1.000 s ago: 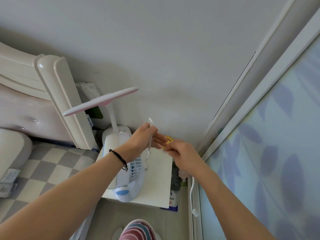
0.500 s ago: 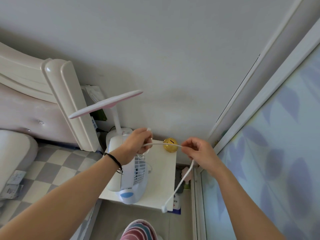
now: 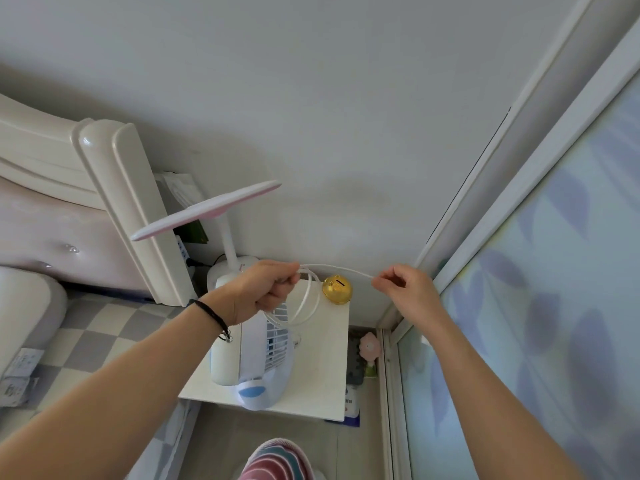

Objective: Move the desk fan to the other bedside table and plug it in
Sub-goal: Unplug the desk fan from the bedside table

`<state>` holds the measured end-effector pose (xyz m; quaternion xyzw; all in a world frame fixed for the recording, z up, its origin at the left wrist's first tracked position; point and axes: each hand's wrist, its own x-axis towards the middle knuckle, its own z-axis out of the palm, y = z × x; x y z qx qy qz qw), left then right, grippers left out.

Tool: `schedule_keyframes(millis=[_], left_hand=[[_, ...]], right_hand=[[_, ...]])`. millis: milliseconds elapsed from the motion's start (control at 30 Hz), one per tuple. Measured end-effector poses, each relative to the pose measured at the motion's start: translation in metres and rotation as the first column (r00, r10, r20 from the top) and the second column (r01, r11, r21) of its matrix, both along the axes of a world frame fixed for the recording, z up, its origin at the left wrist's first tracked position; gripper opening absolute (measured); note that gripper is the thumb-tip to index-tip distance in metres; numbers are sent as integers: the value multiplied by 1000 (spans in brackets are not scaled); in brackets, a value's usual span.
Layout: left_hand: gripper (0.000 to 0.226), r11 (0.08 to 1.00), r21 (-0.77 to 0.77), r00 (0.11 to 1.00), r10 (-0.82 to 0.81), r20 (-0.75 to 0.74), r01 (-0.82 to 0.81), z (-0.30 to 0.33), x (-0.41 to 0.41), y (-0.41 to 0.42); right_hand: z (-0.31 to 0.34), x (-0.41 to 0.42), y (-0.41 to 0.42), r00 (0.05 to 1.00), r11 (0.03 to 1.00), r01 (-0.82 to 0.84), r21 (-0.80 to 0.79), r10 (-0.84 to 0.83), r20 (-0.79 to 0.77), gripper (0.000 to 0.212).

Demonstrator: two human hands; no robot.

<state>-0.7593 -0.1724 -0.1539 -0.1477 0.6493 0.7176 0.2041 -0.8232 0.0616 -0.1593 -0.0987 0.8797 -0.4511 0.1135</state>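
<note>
My left hand point(image 3: 263, 292) gripped the coiled cord point(image 3: 304, 299); my right hand point(image 3: 403, 289) pinched its far end, stretched taut between them. The fan point(image 3: 256, 362) stood on the table point(image 3: 322, 375), beside a lamp point(image 3: 207, 209) and gold ball point(image 3: 337, 289).

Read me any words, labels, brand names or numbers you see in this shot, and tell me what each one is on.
None can be read.
Paper slips on the checked bedding, lower left: printed marks, too blurred to read.
Blue and white pack on the floor beside the bedside table: print, too small to read.
Desk fan, pink lamp and gold money box: no lettering shows.
</note>
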Motion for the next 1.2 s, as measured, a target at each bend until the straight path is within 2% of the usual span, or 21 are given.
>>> schedule_keyframes(millis=[67, 200, 267, 333, 400, 467, 533, 667, 833, 967, 1067, 1200], left_hand=[[34, 996, 33, 997, 82, 9, -83, -2, 1, -9], [35, 976, 83, 979, 199, 34, -201, -6, 4, -18], [35, 962, 99, 967, 252, 42, -255, -6, 2, -15], [33, 953, 109, 959, 282, 28, -283, -4, -1, -9], [29, 950, 125, 957, 289, 7, -288, 0, -2, -3], [30, 960, 120, 966, 256, -25, -252, 5, -3, 4], [32, 981, 76, 981, 183, -67, -178, 7, -4, 15], [20, 989, -36, 986, 139, -94, -143, 4, -7, 31], [31, 972, -233, 990, -6, -139, -27, 5, -5, 30], [34, 978, -203, 997, 29, -75, -44, 2, -4, 17], [31, 987, -145, 997, 64, -41, -69, -3, 1, -5], [28, 989, -38, 990, 143, -11, -143, -10, 7, -19]], right_hand=[[-13, 0, 16, 997, 998, 66, 17, -67, 33, 3], [-34, 8, 38, 963, 969, 242, -55, -234, 131, 3], [-41, 14, 34, 965, 969, 247, 7, -246, 93, 4], [-41, 19, 21, 989, 980, 143, 136, -145, 9, 6], [-35, 24, 2, 996, 952, -61, 300, 80, -50, 7], [-24, 30, -18, 951, 875, -252, 414, 303, -60, 8], [-12, 36, -36, 902, 822, -343, 454, 424, -86, 9], [9, 34, -59, 879, 868, -351, 352, 435, -195, 14], [18, 24, -74, 900, 922, -337, 188, 375, -224, 18], [14, 10, -70, 947, 959, -281, 43, 284, -152, 15], [5, -3, -51, 971, 975, -215, 59, 219, -92, 7], [-4, -9, -30, 984, 982, -176, 70, 173, 48, 18]])
